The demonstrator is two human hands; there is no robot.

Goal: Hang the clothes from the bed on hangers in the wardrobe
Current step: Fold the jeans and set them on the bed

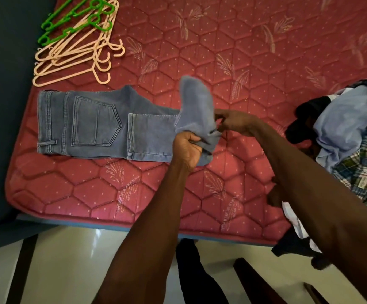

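At about ten o'clock a heap of hangers (77, 40), pink and green, lies on the red mattress (244, 51). Below them the jeans (86, 126) lie flat, waistband to the left, legs folded. The left hand (188, 149) has its fingers curled tight round the bunched fold; the right hand (233, 121) pinches the same cloth just beside it. At three o'clock sits a pile of clothes (353, 137).
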